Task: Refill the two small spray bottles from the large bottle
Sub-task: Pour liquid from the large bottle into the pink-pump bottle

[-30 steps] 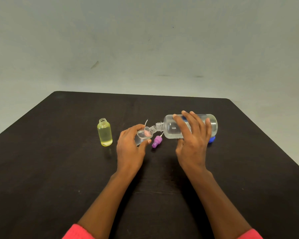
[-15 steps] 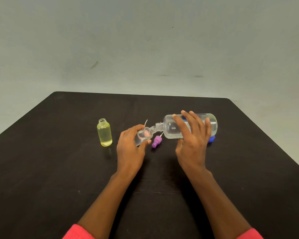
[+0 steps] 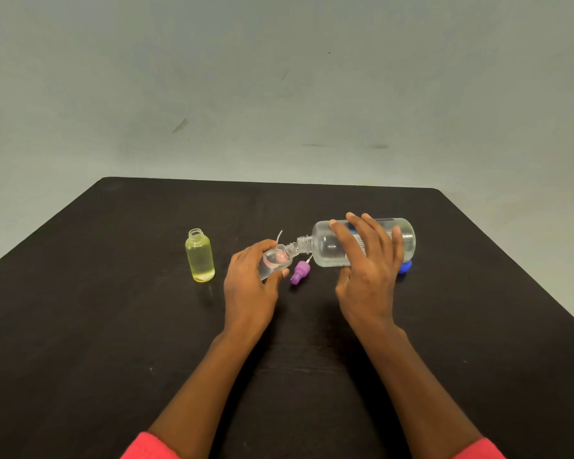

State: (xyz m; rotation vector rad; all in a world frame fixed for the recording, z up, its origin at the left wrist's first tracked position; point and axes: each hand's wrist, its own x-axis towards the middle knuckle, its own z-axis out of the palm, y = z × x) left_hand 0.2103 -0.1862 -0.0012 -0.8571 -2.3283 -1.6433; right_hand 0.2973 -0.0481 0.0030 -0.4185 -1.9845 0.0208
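Note:
My right hand (image 3: 368, 270) grips the large clear bottle (image 3: 325, 243), tipped on its side with its open neck pointing left. The neck meets the mouth of a small clear spray bottle (image 3: 274, 260), which my left hand (image 3: 249, 283) holds tilted; there is clear liquid with a pinkish glint inside it. A small yellow spray bottle (image 3: 199, 256) stands upright and uncapped to the left, holding liquid. A purple spray cap (image 3: 300, 272) lies on the table between my hands. A thin white dip tube (image 3: 280, 235) sticks up behind the small clear bottle.
Everything rests on a black table (image 3: 113, 326) whose far edge meets a plain grey-green wall. A blue cap (image 3: 405, 266) lies on the table behind my right hand, partly hidden. Pink sleeves show at the bottom edge.

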